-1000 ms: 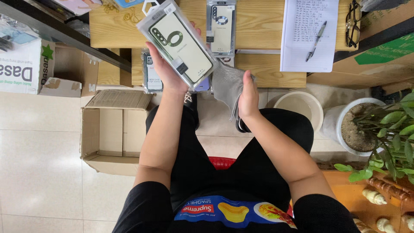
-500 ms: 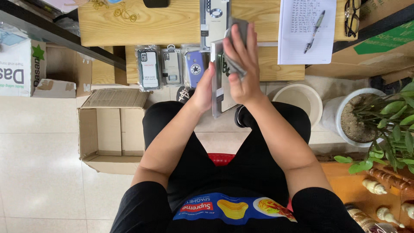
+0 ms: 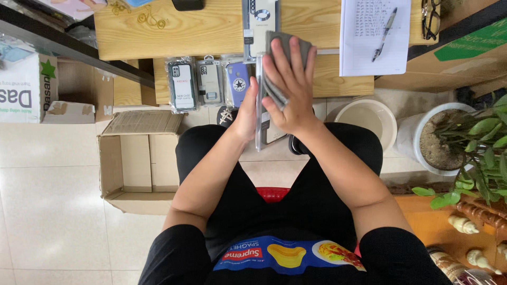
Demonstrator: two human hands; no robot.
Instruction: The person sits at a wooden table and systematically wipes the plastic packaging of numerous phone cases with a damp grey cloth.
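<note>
My left hand [image 3: 246, 108] holds a clear-packaged phone case [image 3: 260, 113] upright and edge-on in front of me. My right hand [image 3: 288, 87] presses a folded grey cloth [image 3: 285, 50] flat against the right face of that package. Both hands are raised above my lap, just in front of the wooden desk [image 3: 211, 26]. Three packaged phone cases [image 3: 208, 82] lie side by side on the lower wooden shelf to the left of my hands. Another packaged case [image 3: 260, 18] lies on the desk behind the cloth.
An open cardboard box [image 3: 138, 158] stands on the tiled floor at my left. A white bucket [image 3: 369, 119] and a potted plant [image 3: 454, 142] stand at the right. A paper pad with a pen [image 3: 375, 34] and glasses [image 3: 432, 18] lie on the desk.
The left hand brought the packaged case down from a flat, raised position and turned it edge-on. The right hand with the cloth came up against it.
</note>
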